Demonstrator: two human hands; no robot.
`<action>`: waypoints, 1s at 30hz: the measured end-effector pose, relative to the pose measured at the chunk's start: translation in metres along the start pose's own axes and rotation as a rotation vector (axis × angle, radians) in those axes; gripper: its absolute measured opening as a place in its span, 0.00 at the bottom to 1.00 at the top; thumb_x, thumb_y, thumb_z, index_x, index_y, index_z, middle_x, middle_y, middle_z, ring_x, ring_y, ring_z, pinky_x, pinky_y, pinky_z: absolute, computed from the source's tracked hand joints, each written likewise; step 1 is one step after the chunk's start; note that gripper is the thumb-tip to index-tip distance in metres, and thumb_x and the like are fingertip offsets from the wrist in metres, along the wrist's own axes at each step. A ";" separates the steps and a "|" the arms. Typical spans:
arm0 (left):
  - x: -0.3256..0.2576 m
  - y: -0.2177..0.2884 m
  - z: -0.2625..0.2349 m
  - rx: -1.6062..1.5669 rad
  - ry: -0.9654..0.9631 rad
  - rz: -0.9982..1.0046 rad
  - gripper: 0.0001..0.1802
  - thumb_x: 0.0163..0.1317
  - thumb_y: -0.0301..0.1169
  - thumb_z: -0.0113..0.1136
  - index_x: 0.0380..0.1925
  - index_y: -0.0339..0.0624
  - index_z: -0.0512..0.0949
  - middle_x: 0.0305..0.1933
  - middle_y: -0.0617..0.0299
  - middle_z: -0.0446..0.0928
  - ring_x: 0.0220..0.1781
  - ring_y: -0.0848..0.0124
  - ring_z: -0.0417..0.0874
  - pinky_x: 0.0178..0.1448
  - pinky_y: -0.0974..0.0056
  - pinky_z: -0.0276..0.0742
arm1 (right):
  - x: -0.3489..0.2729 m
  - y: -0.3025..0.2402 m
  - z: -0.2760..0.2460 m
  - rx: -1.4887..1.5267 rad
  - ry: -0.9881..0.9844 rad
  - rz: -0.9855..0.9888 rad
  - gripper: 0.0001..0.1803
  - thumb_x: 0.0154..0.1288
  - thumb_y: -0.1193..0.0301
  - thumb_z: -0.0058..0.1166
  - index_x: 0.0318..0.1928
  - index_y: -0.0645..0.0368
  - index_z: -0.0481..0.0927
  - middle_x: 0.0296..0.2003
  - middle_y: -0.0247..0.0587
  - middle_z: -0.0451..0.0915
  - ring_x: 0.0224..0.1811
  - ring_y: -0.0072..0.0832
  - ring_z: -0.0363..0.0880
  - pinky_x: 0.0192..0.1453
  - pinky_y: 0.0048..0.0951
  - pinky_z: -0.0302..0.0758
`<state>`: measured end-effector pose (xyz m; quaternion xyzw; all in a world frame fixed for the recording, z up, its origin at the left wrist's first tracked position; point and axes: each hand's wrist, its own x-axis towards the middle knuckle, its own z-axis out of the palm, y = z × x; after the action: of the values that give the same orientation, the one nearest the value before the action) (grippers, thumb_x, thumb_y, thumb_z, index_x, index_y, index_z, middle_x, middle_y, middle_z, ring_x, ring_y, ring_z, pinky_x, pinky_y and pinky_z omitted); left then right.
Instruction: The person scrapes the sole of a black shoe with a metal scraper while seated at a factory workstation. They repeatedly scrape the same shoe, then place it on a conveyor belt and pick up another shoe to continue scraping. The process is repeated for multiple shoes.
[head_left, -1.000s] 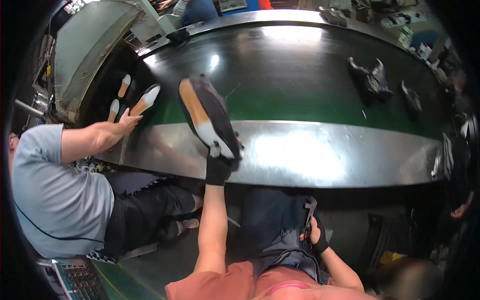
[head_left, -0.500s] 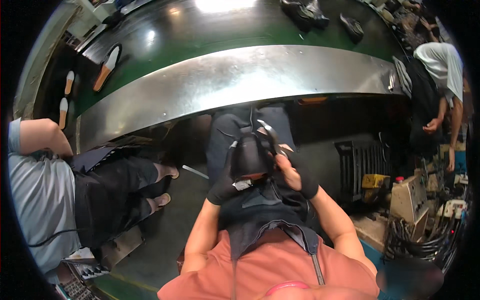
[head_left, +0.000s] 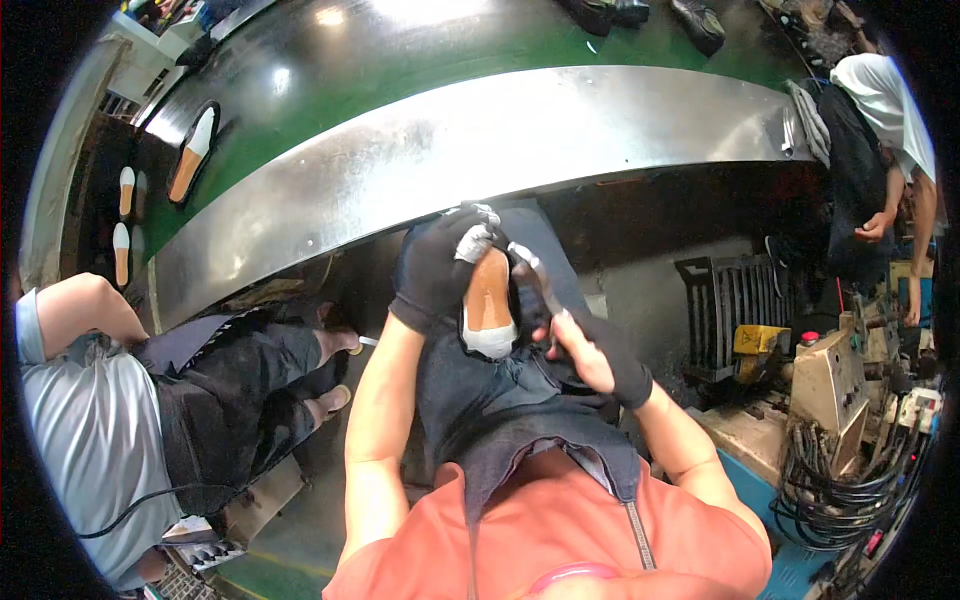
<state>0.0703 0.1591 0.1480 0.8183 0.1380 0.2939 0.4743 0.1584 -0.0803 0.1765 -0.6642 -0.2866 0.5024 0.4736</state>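
Note:
A dark shoe (head_left: 490,295) lies bottom side up over my lap, its tan underside showing and a white patch at the end nearest me. My left hand (head_left: 440,265), in a black glove with white tape on the fingers, is closed round the far end of this shoe. In my right hand (head_left: 588,352), also black-gloved but with bare fingers, is a hammer (head_left: 535,272). Its metal head is just right of the shoe's far part, with a small gap seeming to lie between them. Part of the handle is hidden in my fingers.
Ahead runs a metal bench edge (head_left: 420,140) beside a green belt. Another upturned shoe (head_left: 193,155) rests on the belt at left, dark shoes (head_left: 697,25) at far right. A co-worker (head_left: 85,400) sits at left, another stands at right. A machine (head_left: 825,385) with cables is at right.
The shoe has turned over from its dark upper to its tan underside. My left hand has moved forward to its far end. The hammer stays in my right hand, slightly lower.

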 end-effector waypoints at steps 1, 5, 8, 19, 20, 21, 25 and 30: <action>0.001 -0.007 -0.002 -0.177 -0.036 -0.091 0.12 0.62 0.36 0.58 0.38 0.40 0.83 0.43 0.53 0.81 0.43 0.57 0.83 0.49 0.58 0.77 | -0.006 0.007 0.009 0.093 0.014 -0.080 0.21 0.76 0.57 0.40 0.40 0.60 0.80 0.28 0.32 0.76 0.30 0.19 0.71 0.36 0.23 0.69; 0.002 0.002 0.010 -0.308 -0.136 -0.120 0.32 0.71 0.55 0.39 0.33 0.38 0.81 0.46 0.59 0.78 0.49 0.66 0.77 0.59 0.63 0.69 | 0.013 0.022 0.012 0.318 -0.198 0.029 0.23 0.77 0.53 0.37 0.40 0.58 0.79 0.28 0.29 0.75 0.31 0.19 0.70 0.39 0.23 0.69; -0.008 -0.011 0.020 -0.442 -0.063 -0.122 0.31 0.70 0.55 0.37 0.32 0.38 0.80 0.42 0.59 0.77 0.53 0.65 0.74 0.62 0.61 0.66 | 0.032 0.013 0.015 0.533 -0.244 0.052 0.24 0.77 0.51 0.35 0.39 0.56 0.76 0.27 0.28 0.73 0.28 0.18 0.69 0.35 0.22 0.69; -0.038 0.023 0.021 -0.184 0.053 -0.054 0.18 0.64 0.42 0.49 0.35 0.40 0.81 0.45 0.55 0.79 0.59 0.57 0.72 0.65 0.54 0.63 | 0.026 0.046 0.056 -0.235 0.081 -0.266 0.09 0.71 0.71 0.44 0.39 0.64 0.76 0.27 0.45 0.73 0.29 0.36 0.73 0.37 0.33 0.72; -0.044 0.040 0.018 -0.175 0.053 -0.073 0.13 0.61 0.37 0.55 0.36 0.39 0.81 0.44 0.54 0.79 0.62 0.55 0.70 0.66 0.52 0.63 | 0.023 0.051 0.053 -0.308 0.057 -0.370 0.08 0.68 0.72 0.46 0.41 0.63 0.77 0.31 0.48 0.75 0.32 0.41 0.75 0.38 0.37 0.73; -0.055 0.055 0.007 -0.168 -0.078 -0.107 0.31 0.58 0.56 0.61 0.47 0.37 0.79 0.55 0.51 0.75 0.70 0.56 0.63 0.71 0.52 0.58 | 0.011 0.058 0.050 -0.374 0.023 -0.464 0.08 0.66 0.73 0.49 0.42 0.62 0.78 0.36 0.52 0.77 0.34 0.46 0.77 0.39 0.41 0.74; -0.104 0.120 0.016 -0.151 0.190 -0.542 0.56 0.38 0.44 0.80 0.66 0.37 0.59 0.62 0.40 0.62 0.66 0.48 0.67 0.68 0.51 0.63 | -0.036 0.099 0.025 -0.547 -0.500 -0.439 0.23 0.57 0.65 0.61 0.50 0.64 0.75 0.46 0.55 0.76 0.50 0.49 0.77 0.54 0.43 0.74; -0.105 0.105 0.017 -0.045 0.171 -0.532 0.36 0.43 0.30 0.71 0.54 0.36 0.67 0.55 0.47 0.69 0.62 0.49 0.69 0.67 0.52 0.63 | -0.029 0.092 0.010 -0.577 -0.455 -0.589 0.22 0.56 0.61 0.62 0.46 0.62 0.75 0.50 0.49 0.74 0.50 0.46 0.76 0.53 0.43 0.75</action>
<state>-0.0077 0.0409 0.1952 0.7146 0.3810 0.2302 0.5396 0.1304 -0.1373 0.1026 -0.5319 -0.6873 0.3795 0.3173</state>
